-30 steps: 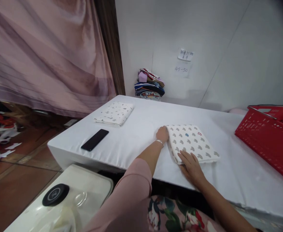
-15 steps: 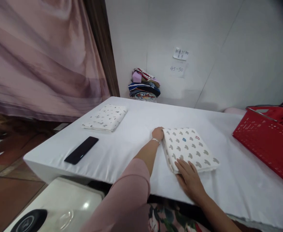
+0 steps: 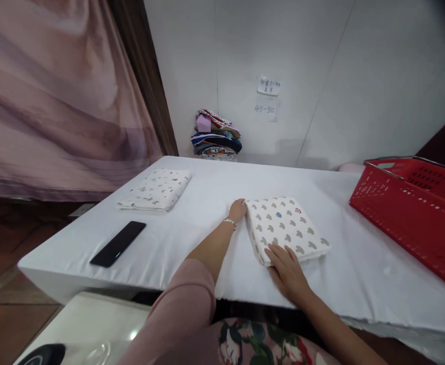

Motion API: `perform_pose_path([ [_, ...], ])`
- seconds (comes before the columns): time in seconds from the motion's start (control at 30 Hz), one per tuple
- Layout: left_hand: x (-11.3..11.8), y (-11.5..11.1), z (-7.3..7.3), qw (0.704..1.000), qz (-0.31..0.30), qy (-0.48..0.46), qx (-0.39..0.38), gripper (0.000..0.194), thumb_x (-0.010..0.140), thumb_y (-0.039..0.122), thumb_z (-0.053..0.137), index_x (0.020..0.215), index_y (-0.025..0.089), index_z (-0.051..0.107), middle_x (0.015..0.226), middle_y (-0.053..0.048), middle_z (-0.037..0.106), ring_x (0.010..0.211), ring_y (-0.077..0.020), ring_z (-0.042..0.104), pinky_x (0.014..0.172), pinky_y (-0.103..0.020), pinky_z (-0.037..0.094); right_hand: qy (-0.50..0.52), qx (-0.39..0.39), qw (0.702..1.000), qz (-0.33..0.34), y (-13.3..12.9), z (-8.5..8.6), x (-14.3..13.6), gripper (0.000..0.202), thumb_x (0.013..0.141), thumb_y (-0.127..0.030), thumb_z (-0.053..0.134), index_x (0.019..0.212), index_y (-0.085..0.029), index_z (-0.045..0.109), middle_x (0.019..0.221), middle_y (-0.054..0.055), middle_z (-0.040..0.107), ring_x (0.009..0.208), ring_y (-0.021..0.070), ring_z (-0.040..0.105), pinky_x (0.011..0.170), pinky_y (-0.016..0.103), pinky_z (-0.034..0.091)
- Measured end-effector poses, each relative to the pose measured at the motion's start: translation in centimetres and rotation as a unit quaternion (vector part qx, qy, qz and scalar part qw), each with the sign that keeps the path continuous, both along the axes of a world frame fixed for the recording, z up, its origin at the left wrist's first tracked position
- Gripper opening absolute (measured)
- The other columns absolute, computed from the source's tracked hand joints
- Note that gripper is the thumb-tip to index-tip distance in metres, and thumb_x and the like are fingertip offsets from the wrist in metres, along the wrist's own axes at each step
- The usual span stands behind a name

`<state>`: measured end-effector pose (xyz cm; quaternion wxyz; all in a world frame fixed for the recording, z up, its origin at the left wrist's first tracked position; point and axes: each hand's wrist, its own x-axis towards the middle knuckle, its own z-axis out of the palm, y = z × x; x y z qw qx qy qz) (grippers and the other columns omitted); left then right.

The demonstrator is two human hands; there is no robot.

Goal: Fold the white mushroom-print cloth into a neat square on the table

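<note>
the cloth (image 3: 285, 223) lies right of the left hand (image 3: 237, 210); i can't tell that hand's grip. the right hand (image 3: 290, 275) lies flat on the near corner.

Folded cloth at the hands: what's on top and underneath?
The right hand lies partly on the cloth, near edge. White table shows around it; directly underneath is covered, can't tell.

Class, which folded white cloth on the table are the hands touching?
The cloth with blue and red motifs: left hand and right hand touch it; the other cloth, beyond the phone, lies untouched.
</note>
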<state>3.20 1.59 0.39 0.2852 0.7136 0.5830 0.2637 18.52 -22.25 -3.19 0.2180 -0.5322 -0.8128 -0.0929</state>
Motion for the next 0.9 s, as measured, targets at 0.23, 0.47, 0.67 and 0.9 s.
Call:
perform_pose_path([
  [0.23, 2.7, -6.7, 0.2, 0.973, -0.136, 0.052, 0.177, 0.042, 0.088, 0.036, 0.048, 0.127, 0.02, 0.051, 0.145, -0.009, 0.039, 0.138, -0.0252, 0.025, 0.114, -0.047, 0.017, -0.003, -0.019, 1.0, -0.011, -0.1, 0.2, -0.3, 0.055, 0.085, -0.016, 0.041, 0.14, -0.023, 0.04, 0.139, 0.009, 0.048, 0.13, 0.024, 0.041, 0.109, 0.048, 0.026],
  [0.47, 3.2, -8.1, -1.2, 0.968, -0.176, 0.094, 0.149, 0.041, 0.089, 0.037, 0.046, 0.128, 0.024, 0.049, 0.147, -0.01, 0.036, 0.14, -0.0274, 0.021, 0.112, -0.053, 0.014, 0.051, -0.089, 0.994, -0.034, 2.4, 3.2, 3.1, 0.054, 0.089, -0.033, 0.039, 0.143, -0.026, 0.034, 0.14, 0.007, 0.047, 0.132, 0.0229, 0.038, 0.107, 0.05, 0.029],
  [0.67, 3.2, -8.1, -0.5, 0.97, -0.18, 0.117, 0.116, 0.042, 0.091, 0.039, 0.041, 0.131, 0.027, 0.045, 0.15, -0.006, 0.03, 0.141, -0.0255, 0.017, 0.112, -0.054, 0.015, 0.028, -0.136, 0.969, -0.204, 8.2, 4.7, 8.7, 0.048, 0.089, -0.039, 0.04, 0.134, -0.022, 0.044, 0.145, 0.012, 0.038, 0.134, 0.0287, 0.031, 0.103, 0.054, 0.03],
  [0.9, 3.4, -8.2, -0.5, 0.977, -0.162, 0.089, 0.106, 0.046, 0.09, 0.037, 0.045, 0.133, 0.021, 0.043, 0.15, -0.01, 0.029, 0.141, -0.026, 0.016, 0.112, -0.046, 0.02, 0.027, -0.211, 0.953, -0.215, 9.0, 3.6, 10.2, 0.043, 0.092, -0.042, 0.037, 0.129, -0.021, 0.046, 0.147, 0.011, 0.034, 0.133, 0.0266, 0.029, 0.099, 0.046, 0.036],
])
